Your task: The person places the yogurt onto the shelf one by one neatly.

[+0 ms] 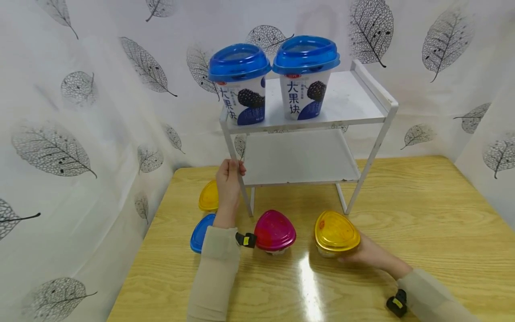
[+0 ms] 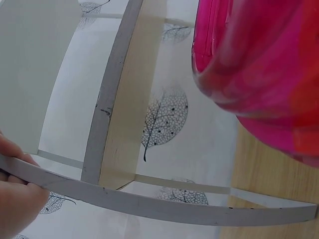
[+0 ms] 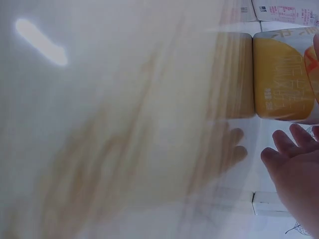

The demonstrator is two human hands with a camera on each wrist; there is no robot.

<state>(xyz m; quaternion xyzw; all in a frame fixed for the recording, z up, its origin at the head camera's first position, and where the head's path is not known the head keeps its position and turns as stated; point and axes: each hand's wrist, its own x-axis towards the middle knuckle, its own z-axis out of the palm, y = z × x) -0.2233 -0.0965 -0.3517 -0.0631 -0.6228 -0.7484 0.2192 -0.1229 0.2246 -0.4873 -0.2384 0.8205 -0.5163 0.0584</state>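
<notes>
My left hand (image 1: 229, 183) grips the left front post of a white two-tier rack (image 1: 350, 94); the left wrist view shows its fingers (image 2: 12, 149) wrapped over the rail. On the wooden table at front right, a yogurt cup with a yellow lid (image 1: 335, 232) stands upright. My right hand (image 1: 368, 252) holds that cup from its right side, thumb on the near side under the lid. Other fingers (image 3: 284, 144) show beside the cup's orange-printed wall (image 3: 281, 79) in the right wrist view. Between the hands stands a pink-lidded cup (image 1: 275, 230), close to my left wrist.
Two blue-lidded yogurt cups, one left (image 1: 243, 98) and one right (image 1: 306, 85), stand on the rack's top shelf. Left of my left arm are a yellow lid (image 1: 209, 196) and a blue lid (image 1: 201, 235), both partly hidden. A leaf-patterned curtain (image 1: 100, 112) surrounds the table (image 1: 422, 214).
</notes>
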